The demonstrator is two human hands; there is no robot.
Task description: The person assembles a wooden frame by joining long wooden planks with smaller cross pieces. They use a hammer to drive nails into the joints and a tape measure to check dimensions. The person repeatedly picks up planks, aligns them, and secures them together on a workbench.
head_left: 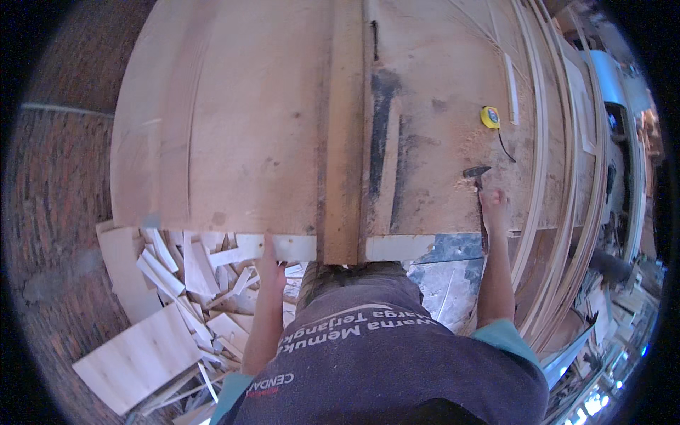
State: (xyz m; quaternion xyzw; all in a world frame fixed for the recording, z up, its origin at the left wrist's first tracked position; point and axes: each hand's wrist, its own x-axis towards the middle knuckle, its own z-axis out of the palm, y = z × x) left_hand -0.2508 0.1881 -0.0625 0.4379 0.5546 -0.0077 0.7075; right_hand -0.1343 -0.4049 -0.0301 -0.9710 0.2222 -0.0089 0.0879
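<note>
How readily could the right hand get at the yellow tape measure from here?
Probably yes: the tape measure lies uncovered on the tabletop, just beyond the hammer. But the right hand holds that hammer, so it likely needs freeing first.

The right hand [496, 207] hides part of the hammer [477, 171]; whether the left hand [273, 265] grips the table [248, 120] is unclear. The beam [346, 127] and table run out of view at the top. Clutter [627, 303] at far right is too blurred to make out.

Wood offcuts [200, 270] near brick wall [53, 177]
</note>
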